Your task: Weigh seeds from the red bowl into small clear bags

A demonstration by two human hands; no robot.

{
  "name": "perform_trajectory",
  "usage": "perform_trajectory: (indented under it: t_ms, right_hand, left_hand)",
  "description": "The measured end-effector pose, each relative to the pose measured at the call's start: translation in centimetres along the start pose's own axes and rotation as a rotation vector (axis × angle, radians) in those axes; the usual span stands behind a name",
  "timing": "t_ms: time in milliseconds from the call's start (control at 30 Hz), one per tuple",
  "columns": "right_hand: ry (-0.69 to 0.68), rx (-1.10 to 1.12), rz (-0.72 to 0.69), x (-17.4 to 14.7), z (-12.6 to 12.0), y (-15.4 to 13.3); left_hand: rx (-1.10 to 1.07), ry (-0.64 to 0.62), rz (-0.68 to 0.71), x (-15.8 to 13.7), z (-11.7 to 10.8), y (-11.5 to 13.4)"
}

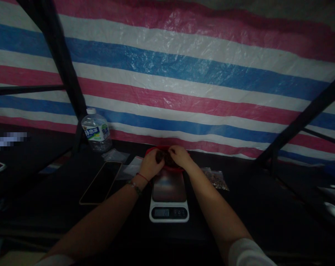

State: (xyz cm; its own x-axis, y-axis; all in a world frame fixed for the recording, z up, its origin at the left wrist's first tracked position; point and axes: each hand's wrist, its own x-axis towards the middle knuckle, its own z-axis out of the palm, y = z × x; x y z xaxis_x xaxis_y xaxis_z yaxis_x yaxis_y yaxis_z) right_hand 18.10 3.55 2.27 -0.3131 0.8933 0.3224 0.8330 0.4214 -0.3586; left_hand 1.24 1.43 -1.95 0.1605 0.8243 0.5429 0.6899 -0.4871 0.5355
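Observation:
In the head view, a red basin (179,170) with dark brown loose contents (169,159) stands just behind a white digital kitchen scale (170,218). My left hand (151,162) reaches over the basin's left side, its fingers curled against the dark material. From the right, my right hand (180,156) dips its bent fingers into the same contents. What the fingers of either hand grip is too dark and small to name. Bare metal shows on the scale's platform (169,186), and its display (161,212) is lit but blurred.
Left of the scale lie a dark-screened phone (101,183) and clear plastic bags (128,170); a large plastic bottle (96,131) stands behind them. Filled small zip bags (217,180) lie to the right. Black frame poles (62,62) and a striped tarp (184,85) bound the table.

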Motion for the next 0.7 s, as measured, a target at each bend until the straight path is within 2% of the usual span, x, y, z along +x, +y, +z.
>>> perform_trajectory:
  t_ms: [67,133,367,500,700]
  right_hand:
    - [-0.179,-0.041,0.01,-0.3,0.6,0.5]
    - [-0.288,-0.042,-0.003,-0.7,1.4,0.9]
    - [-0.323,-0.033,-0.062,-0.4,2.3,1.7]
    - [-0.257,-0.034,0.011,0.2,2.0,2.2]
    - [0.114,0.176,0.024,0.4,1.2,1.3]
  left_hand:
    - [-0.006,0.046,0.022,0.1,-0.1,0.0]
    - [0.002,0.038,0.024,0.1,0.0,-0.1]
    - [0.044,-0.006,0.075,0.0,0.6,-0.7]
    - [0.078,-0.104,0.049,0.1,0.7,-0.9]
    - [0.093,-0.216,0.048,0.0,0.7,-0.6]
